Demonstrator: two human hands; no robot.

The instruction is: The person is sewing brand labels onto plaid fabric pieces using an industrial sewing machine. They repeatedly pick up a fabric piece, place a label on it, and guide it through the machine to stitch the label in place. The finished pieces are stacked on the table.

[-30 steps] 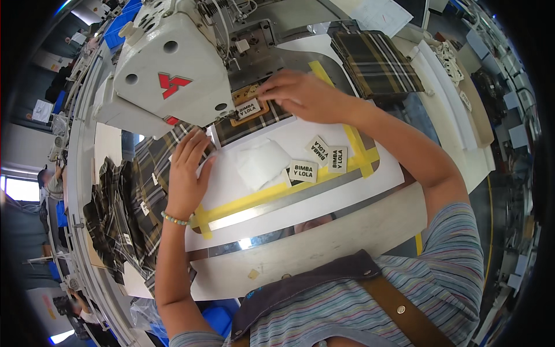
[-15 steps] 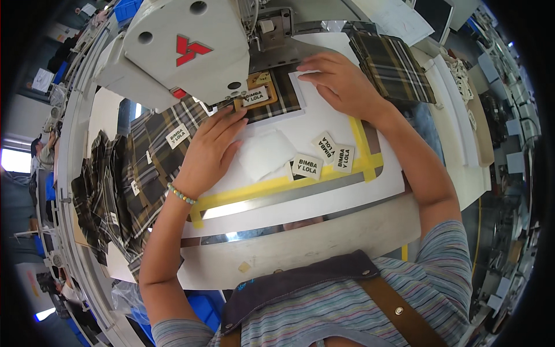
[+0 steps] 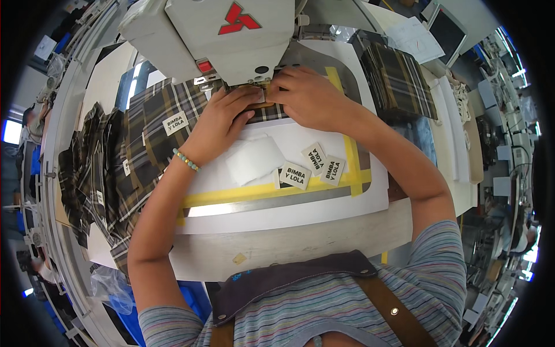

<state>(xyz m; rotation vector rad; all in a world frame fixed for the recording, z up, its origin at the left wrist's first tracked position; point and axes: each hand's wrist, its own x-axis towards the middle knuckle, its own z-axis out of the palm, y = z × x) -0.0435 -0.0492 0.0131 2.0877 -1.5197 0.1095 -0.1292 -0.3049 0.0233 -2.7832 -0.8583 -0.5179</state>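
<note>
Plaid cloth (image 3: 269, 114) sits at the sewing machine (image 3: 231, 43), your left hand (image 3: 218, 122) and right hand (image 3: 309, 99) close together over it, both half-curled; whether they grip anything, I can't tell.

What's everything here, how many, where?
sewing machine: one, white, top centre
plaid cloth: several, brownish, left and under machine
plaid stack: one, brownish, upper right
loose labels: at least three, cream, right of centre
squares: overlapping, uncounted, white, centre
sheet: one, white, centre
tape: several strips, yellow, along sheet edges
diagram paper: one, white, upper right
screen: one, black, upper right
bag: one, clear, lower left
bin: at least one, blue, lower left
shirt: one, blue-grey, bottom
apron: one, dark, bottom
bracelet: one, multicoloured, left wrist
left hand, right hand: two, bare, at machine
</note>
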